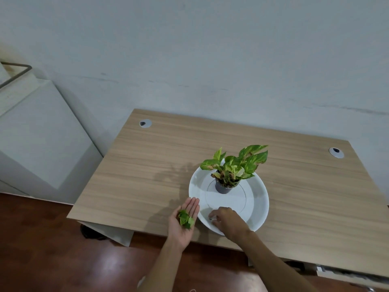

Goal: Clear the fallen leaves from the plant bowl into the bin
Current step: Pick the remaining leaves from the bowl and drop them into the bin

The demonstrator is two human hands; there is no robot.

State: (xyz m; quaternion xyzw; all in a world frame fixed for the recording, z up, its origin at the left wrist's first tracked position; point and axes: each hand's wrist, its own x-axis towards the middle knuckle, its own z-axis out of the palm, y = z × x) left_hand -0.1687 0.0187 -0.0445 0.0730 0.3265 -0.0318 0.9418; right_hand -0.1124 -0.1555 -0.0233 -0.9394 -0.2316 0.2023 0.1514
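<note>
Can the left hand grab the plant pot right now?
Probably not cleanly: the left hand lies palm-up, cradling leaves beside the bowl. The pot stands unobstructed, but gripping would spill them.

potted plant (229, 169) in bowl (259, 199) on desk (147, 165); cabinet (42, 140) left of desk.

Both forearms enter from the lower edge, bare to the frame limit — no sleeve, cuff, watch or band visible on either. Left hand (185, 220) ungloved, no ring seen. Right hand (228, 221) likewise ungloved — fingers partly blurred, finer detail not discernible.
</note>
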